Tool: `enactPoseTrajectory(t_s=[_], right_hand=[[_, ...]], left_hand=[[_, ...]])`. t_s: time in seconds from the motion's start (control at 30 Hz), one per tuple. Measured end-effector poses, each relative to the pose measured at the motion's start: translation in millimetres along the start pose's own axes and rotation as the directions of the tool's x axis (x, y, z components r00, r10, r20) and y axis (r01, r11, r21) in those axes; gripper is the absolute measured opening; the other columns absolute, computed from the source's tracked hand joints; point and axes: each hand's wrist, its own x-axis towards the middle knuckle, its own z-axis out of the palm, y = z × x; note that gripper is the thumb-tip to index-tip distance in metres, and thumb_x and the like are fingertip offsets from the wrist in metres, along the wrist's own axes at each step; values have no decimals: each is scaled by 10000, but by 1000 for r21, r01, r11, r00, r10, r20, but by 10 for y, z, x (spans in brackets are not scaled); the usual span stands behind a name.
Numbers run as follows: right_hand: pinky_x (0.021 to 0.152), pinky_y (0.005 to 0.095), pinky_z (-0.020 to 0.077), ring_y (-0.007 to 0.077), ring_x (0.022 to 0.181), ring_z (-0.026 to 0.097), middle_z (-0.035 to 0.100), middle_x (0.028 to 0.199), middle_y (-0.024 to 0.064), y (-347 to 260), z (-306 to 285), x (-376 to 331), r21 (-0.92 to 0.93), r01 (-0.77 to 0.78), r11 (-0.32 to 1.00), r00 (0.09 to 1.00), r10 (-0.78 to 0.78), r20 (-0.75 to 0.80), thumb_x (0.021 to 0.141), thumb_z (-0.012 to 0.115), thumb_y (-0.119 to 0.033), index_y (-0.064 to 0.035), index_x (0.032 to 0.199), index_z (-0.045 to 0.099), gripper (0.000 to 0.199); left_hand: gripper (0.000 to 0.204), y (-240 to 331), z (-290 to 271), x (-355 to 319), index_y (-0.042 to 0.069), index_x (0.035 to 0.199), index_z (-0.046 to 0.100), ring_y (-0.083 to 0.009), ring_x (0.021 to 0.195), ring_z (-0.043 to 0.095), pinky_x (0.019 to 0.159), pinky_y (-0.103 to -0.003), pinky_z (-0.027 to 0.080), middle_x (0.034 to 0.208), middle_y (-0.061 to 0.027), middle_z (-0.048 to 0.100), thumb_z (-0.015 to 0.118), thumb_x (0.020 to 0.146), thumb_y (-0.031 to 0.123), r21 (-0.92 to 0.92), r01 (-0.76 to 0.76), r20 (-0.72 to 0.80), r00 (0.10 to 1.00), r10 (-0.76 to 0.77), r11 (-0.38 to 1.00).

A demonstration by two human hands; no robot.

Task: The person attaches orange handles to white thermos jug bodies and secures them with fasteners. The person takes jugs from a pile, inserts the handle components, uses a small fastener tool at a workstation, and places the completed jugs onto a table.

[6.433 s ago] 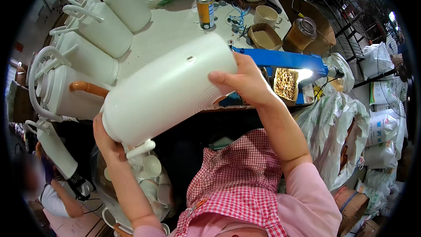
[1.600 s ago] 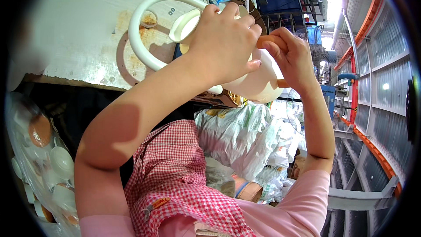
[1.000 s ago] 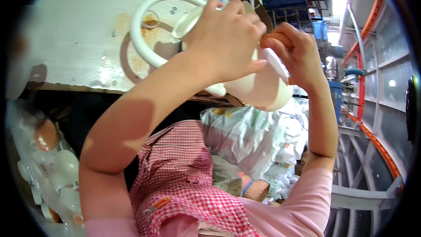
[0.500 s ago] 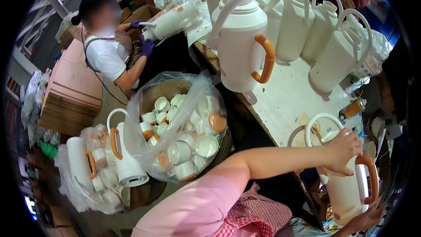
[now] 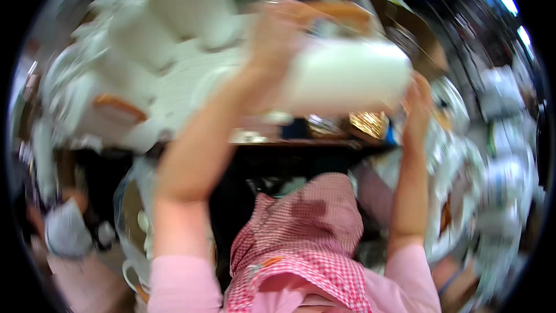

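A white thermos jug [image 5: 350, 75] lies on its side in the air above the table's front edge, blurred by motion. Its orange handle [image 5: 341, 14] faces away from me. My left hand [image 5: 278, 32] grips the jug's top end, with the fingers smeared. At the other end, my right hand [image 5: 416, 101] is pressed against the base, bearing that side. The jug's lid and hoop are hidden behind my left hand and forearm.
More white jugs stand on the white table [image 5: 185, 75] to the left, one with an orange handle [image 5: 120, 107]. Shiny gold parts [image 5: 369, 124] lie beneath the held jug. Plastic-wrapped goods [image 5: 457, 179] stand at the right. A person [image 5: 69, 229] is at the lower left.
My view has swung right, so the table now lies straight ahead. The jug went from nearly upright to lying sideways, held between both hands.
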Motion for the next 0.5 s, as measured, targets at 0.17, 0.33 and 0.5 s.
enactPoseTrajectory(t_s=[0.17, 0.33, 0.5], right_hand=[[704, 245, 497, 95, 772, 607, 684, 859, 38, -91, -262, -508, -63, 69, 996, 990, -76, -116, 974, 642, -139, -7, 975, 666, 134], [715, 376, 536, 250, 788, 690, 720, 864, 117, 266, -119, -357, -573, 239, 784, 960, -101, 263, 905, 669, -162, -79, 974, 712, 116], [797, 460, 550, 320, 900, 705, 737, 948, 119, 666, 81, -246, -849, 339, 405, 903, 115, 415, 904, 628, -228, -129, 947, 745, 159]], left_hand=[[211, -85, -1286, -534, 55, 1066, 674, -62, 563, 389, 498, -241, 298, 724, 36, 456, 664, 951, 232, -169, 636, -149, 739, -657, 753], [249, 103, -1757, -1829, 7, 1003, 616, -8, 471, 309, 432, -204, 253, 601, 79, 384, 708, 953, 232, -311, 666, -298, 610, -735, 679], [495, 514, -1902, -2449, -20, 1033, 590, -47, 540, 423, 477, -190, 318, 724, 9, 511, 824, 847, 374, -348, 530, -378, 676, -633, 773]])
